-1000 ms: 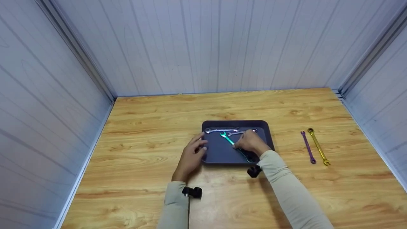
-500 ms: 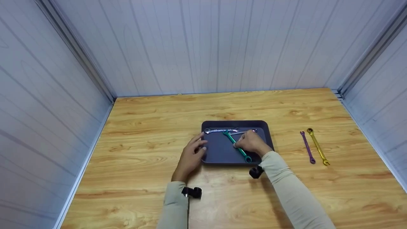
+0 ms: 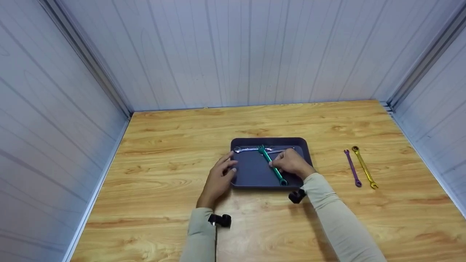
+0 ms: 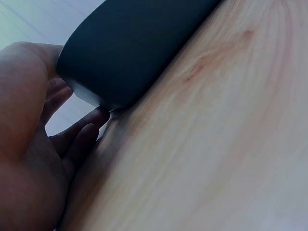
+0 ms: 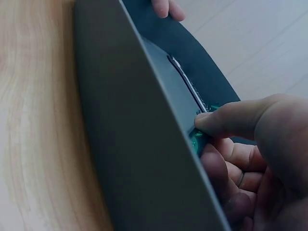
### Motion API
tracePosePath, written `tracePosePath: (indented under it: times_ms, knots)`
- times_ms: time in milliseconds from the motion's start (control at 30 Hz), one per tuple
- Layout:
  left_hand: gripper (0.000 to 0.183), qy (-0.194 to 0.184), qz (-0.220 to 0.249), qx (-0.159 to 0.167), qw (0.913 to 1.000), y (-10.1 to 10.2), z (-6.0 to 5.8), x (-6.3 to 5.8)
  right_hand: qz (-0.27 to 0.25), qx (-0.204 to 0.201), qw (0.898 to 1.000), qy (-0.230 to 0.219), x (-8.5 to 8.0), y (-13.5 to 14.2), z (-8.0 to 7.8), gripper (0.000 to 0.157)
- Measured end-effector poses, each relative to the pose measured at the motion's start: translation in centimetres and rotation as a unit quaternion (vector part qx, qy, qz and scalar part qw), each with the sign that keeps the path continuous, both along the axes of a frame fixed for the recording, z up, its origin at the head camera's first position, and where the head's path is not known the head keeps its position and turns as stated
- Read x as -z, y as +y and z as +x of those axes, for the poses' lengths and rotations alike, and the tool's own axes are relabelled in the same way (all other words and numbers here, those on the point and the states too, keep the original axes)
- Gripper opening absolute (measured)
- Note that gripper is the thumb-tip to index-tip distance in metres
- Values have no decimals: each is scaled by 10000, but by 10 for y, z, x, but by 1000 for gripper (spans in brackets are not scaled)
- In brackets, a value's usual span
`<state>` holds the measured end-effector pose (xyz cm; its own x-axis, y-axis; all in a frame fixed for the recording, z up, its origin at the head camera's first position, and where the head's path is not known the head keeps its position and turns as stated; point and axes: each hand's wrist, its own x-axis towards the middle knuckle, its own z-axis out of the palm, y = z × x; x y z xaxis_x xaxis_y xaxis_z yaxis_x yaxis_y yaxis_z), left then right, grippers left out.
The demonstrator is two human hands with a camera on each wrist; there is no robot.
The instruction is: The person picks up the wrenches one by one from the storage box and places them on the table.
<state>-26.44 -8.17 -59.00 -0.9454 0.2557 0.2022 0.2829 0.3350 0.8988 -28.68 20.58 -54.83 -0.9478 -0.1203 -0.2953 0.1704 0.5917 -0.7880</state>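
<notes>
I pinch the green wrench [image 3: 277, 174] partway along its shaft between the thumb and fingers of my right hand [image 3: 292, 163], a narrow hold closed firmly on the metal. The wrench is inside the dark tray [image 3: 249, 173], slanting from the back toward the front, its far end crossing in view over the neighbouring ends of the left silver wrench [image 3: 249, 149] and the right silver wrench [image 3: 282, 150], its ring end near the front wall. My left hand [image 3: 217, 178] is loose at the tray's left side, fingers parted and gripping nothing. To handle this well, I judge that the left fingers should steady the tray while the right wrist turns the green wrench in small moves, its far end raised enough not to drag the 2 silver wrenches, and that both ends should come down together before the pinch loosens. I cannot tell whether the far end rests on the silver metal or hangs just above it. My right fingers cover part of the shaft. In the right wrist view, a tray wall hides most of the green wrench, and in the left wrist view the tray's inside is out of sight.
</notes>
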Motion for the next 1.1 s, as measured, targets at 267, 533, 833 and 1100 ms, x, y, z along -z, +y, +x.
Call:
tracePosePath:
  times_ms: [267, 533, 833, 1100]
  knots:
    - [27, 165, -39, 85, 9998, 0, -1, 1, -362, 145, 9989, -274, 0, 6, -1, 20]
    - [27, 108, -34, 45, 9999, 0, 0, 0, -773, 413, 9954, -388, 1, 10, -2, 19]
    - [28, 83, 1, 59, 9999, 0, 1, 0, -941, 616, 9928, -423, 1, 14, -3, 19]
    - [28, 60, 11, 70, 10000, 0, 0, 0, -1277, 757, 9873, -574, -1, 17, -1, 20]
